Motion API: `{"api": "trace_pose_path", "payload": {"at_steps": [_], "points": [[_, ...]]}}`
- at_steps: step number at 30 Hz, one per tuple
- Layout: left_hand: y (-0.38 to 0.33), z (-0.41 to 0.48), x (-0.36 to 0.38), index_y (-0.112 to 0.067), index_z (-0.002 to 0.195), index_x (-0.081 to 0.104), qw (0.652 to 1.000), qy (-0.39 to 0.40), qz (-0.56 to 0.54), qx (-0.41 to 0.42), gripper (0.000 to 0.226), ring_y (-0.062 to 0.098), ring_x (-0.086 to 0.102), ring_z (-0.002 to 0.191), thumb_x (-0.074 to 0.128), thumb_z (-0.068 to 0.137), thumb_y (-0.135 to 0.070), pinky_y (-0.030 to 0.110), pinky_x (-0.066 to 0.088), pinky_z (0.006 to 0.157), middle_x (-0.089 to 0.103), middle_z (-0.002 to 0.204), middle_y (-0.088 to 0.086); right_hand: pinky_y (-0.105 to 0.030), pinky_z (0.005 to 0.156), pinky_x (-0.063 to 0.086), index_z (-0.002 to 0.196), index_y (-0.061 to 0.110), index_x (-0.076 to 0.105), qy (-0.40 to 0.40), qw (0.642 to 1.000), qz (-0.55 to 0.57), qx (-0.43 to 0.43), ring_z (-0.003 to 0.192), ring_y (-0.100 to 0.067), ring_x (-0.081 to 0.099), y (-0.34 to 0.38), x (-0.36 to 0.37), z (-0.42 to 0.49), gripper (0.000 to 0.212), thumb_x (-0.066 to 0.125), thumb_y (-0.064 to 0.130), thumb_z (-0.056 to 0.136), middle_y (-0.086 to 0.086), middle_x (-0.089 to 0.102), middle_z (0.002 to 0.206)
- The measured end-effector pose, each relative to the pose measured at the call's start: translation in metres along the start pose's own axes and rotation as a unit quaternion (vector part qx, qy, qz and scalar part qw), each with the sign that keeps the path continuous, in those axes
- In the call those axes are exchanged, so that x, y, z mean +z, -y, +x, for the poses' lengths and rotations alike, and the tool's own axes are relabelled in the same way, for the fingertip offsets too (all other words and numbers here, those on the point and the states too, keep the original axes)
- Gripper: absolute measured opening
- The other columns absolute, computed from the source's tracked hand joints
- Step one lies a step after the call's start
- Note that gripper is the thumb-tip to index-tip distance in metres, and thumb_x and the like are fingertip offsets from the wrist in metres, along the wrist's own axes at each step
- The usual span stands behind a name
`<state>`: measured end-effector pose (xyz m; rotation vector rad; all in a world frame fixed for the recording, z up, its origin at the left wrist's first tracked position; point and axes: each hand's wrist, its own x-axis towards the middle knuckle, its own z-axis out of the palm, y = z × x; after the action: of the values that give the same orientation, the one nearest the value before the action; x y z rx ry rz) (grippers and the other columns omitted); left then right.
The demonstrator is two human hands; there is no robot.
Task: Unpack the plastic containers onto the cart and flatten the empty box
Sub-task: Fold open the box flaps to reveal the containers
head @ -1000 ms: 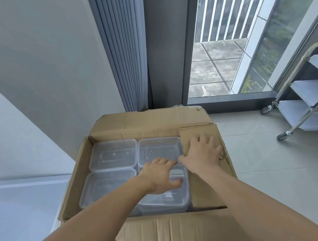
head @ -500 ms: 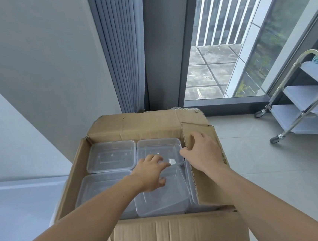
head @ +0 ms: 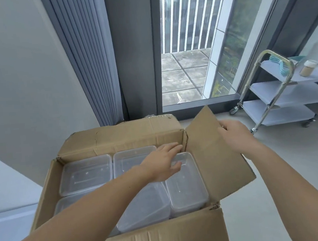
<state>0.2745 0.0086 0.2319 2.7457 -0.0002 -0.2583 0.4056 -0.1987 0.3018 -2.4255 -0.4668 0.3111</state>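
Head: R fingers (head: pixel 222 128) grip box flap (head: pixel 212 154), L fingers (head: pixel 173 148) spread over containers (head: pixel 85 174) — cart (head: pixel 291 94) right.

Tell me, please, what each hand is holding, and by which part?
The right hand grips the brown cardboard box's right flap by its outer edge. The left hand holds nothing, open above the clear plastic containers.
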Motion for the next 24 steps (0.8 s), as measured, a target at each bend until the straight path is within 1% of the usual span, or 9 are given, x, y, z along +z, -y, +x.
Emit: {"api": "trace_pose_path", "payload": {"at_steps": [2,4,6,12,13,15,18,21,24], "points": [[-0.013,0.013,0.006,-0.027,0.159,0.013,0.999,0.025,0.015,0.016,0.063,0.016,0.008,0.153,0.039,0.104,-0.040,0.035,0.014,0.123,0.009,0.167,-0.005,-0.034,0.067,0.040,0.109,0.017,0.059,-0.030,0.996,-0.084,0.030,0.093,-0.028,0.054,-0.026,0.003,-0.001,0.022,0.044,0.015,0.093,-0.002,0.061,0.105],[-0.023,0.024,0.012,-0.027,0.160,0.009,0.998,0.050,0.036,0.029,0.062,0.016,0.002,0.154,0.037,0.105,-0.034,0.035,0.010,0.124,0.004,0.167,-0.006,-0.042,0.089,0.042,0.129,0.016,0.050,-0.049,0.984,-0.165,0.047,0.121,-0.031,0.045,-0.048,0.021,-0.008,0.036,0.046,0.018,0.093,-0.008,0.045,0.140],[-0.030,0.035,0.016,-0.026,0.160,0.007,0.995,0.064,0.058,0.038,0.062,0.016,-0.001,0.154,0.036,0.105,-0.026,0.034,0.008,0.124,0.001,0.167,-0.007,-0.047,0.107,0.032,0.141,0.019,0.044,-0.061,0.972,-0.224,0.030,0.139,-0.030,0.027,-0.059,0.041,-0.019,0.048,0.049,0.032,0.095,-0.006,0.029,0.155],[-0.029,0.054,0.023,-0.029,0.159,0.014,0.990,0.071,0.109,0.048,0.069,0.015,0.001,0.154,0.037,0.099,-0.006,0.039,0.019,0.123,0.006,0.167,-0.012,-0.047,0.105,0.038,0.140,0.022,0.047,0.122,0.980,-0.148,0.054,0.126,-0.023,0.052,-0.065,0.084,-0.043,0.081,0.043,0.078,0.082,0.004,0.052,0.141],[-0.028,0.055,0.024,-0.030,0.159,0.015,0.990,0.071,0.109,0.048,0.069,0.015,0.001,0.154,0.036,0.098,-0.004,0.040,0.021,0.123,0.007,0.166,-0.013,-0.043,0.101,0.043,0.138,0.022,0.048,0.144,0.981,-0.112,0.059,0.120,-0.021,0.056,-0.065,0.087,-0.044,0.078,0.050,0.075,0.081,0.005,0.056,0.133],[-0.028,0.053,0.026,-0.030,0.158,0.018,0.993,0.066,0.092,0.037,0.067,0.015,0.002,0.154,0.036,0.099,-0.006,0.040,0.019,0.123,0.008,0.166,-0.014,-0.031,0.080,0.050,0.120,0.021,0.055,0.179,0.981,-0.009,0.073,0.093,-0.015,0.061,-0.065,0.091,-0.042,0.045,0.060,0.050,0.086,0.006,0.064,0.107],[-0.023,0.041,0.025,-0.028,0.158,0.020,0.998,0.028,0.061,-0.006,0.062,0.015,0.003,0.154,0.039,0.101,-0.014,0.035,0.009,0.125,0.011,0.166,-0.009,-0.026,0.061,0.040,0.091,0.015,0.054,0.213,0.964,0.111,0.110,0.068,-0.015,0.049,-0.060,0.095,-0.035,0.004,0.054,0.015,0.087,0.001,0.054,0.082],[0.001,0.014,0.018,-0.024,0.158,0.021,0.994,0.000,0.068,-0.083,0.060,0.016,0.006,0.154,0.043,0.102,-0.022,0.031,0.007,0.123,0.011,0.167,-0.005,-0.028,0.061,0.039,0.092,0.008,0.053,0.213,0.964,0.111,0.118,0.074,-0.018,0.051,-0.058,0.099,-0.026,0.006,0.052,0.009,0.087,-0.005,0.056,0.088],[0.034,-0.024,0.003,-0.024,0.159,0.015,0.979,-0.009,0.087,-0.183,0.064,0.018,0.007,0.153,0.043,0.102,-0.026,0.037,0.013,0.122,0.008,0.167,-0.005,-0.031,0.063,0.039,0.096,0.003,0.055,0.194,0.969,0.095,0.122,0.076,-0.020,0.052,-0.057,0.102,-0.016,0.013,0.049,0.006,0.085,-0.008,0.057,0.091]]}}
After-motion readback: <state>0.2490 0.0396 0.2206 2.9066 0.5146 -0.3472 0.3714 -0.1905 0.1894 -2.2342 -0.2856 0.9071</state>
